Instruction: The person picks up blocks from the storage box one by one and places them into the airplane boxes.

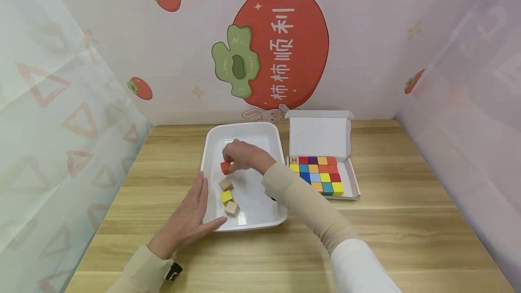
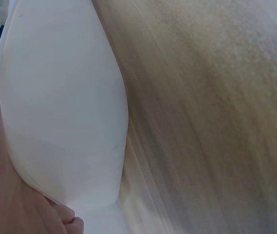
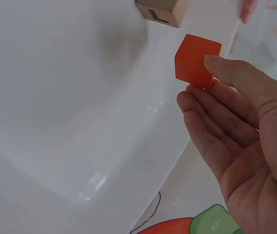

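Observation:
My right hand (image 1: 244, 155) pinches an orange-red cube (image 3: 196, 61) between thumb and fingers inside the white tray (image 1: 260, 220). Below that cube, a loose row lies along the tray's left side: a plain wooden cube (image 1: 225, 184), a yellow cube (image 1: 226, 197) and another wooden cube (image 1: 232, 209). In the right wrist view, one wooden cube (image 3: 165, 10) shows a dark letter L. My left hand (image 1: 191, 214) rests against the tray's left rim, fingers straight and thumb spread over the near corner. The left wrist view shows the tray's outer wall (image 2: 65, 107) beside that hand.
Right of the tray stands an open white box (image 1: 353, 180), its lid (image 1: 319, 137) raised at the back. Rows of coloured cubes (image 1: 315, 177) fill most of it, one marked H. The wooden table (image 1: 390, 238) meets a patterned backdrop (image 1: 183, 49) behind and at both sides.

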{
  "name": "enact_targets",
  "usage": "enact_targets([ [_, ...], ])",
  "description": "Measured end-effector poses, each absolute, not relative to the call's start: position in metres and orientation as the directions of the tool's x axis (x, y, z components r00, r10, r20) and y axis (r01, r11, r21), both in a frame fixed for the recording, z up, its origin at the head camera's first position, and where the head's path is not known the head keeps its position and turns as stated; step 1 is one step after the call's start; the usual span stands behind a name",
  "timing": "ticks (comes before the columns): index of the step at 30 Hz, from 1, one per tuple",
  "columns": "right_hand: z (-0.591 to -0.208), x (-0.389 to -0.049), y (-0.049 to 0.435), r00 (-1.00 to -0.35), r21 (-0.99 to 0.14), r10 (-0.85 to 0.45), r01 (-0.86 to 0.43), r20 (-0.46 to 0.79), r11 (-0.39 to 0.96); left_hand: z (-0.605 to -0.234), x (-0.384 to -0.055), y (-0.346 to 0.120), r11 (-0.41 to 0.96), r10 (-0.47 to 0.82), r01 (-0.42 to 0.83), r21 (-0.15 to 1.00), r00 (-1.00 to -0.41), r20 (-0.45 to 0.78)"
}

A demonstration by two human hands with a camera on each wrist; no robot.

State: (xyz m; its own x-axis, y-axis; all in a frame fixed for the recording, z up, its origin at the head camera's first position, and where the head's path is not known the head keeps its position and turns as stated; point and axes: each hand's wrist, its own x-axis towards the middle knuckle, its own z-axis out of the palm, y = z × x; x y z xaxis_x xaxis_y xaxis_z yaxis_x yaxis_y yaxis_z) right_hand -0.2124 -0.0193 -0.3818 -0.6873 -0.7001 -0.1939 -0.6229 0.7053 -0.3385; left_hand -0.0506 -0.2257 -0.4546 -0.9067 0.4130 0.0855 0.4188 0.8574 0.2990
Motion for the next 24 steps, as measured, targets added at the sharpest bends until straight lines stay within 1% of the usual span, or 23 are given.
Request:
enact_targets([
  [7,-0.359,-0.212,0.009,-0.691,-0.356,-0.706,-0.628,-0.154,0.692,-0.456,-0.05,-0.227,0.858,0.407,0.412,0.308,-0.91,0.082],
  [14,-0.344,-0.205,0.061,-0.7,-0.378,-0.704,-0.623,-0.12,0.685,-0.458,-0.05,-0.227,0.861,0.398,0.401,0.313,-0.914,0.075],
  [20,-0.342,-0.192,0.124,-0.766,-0.43,-0.634,-0.538,-0.112,0.725,-0.458,-0.049,-0.228,0.853,0.412,0.42,0.309,-0.906,0.094],
  [24,-0.344,-0.184,0.169,-0.807,-0.415,-0.584,-0.504,-0.087,0.758,-0.457,-0.049,-0.228,0.85,0.418,0.426,0.31,-0.903,0.096],
])
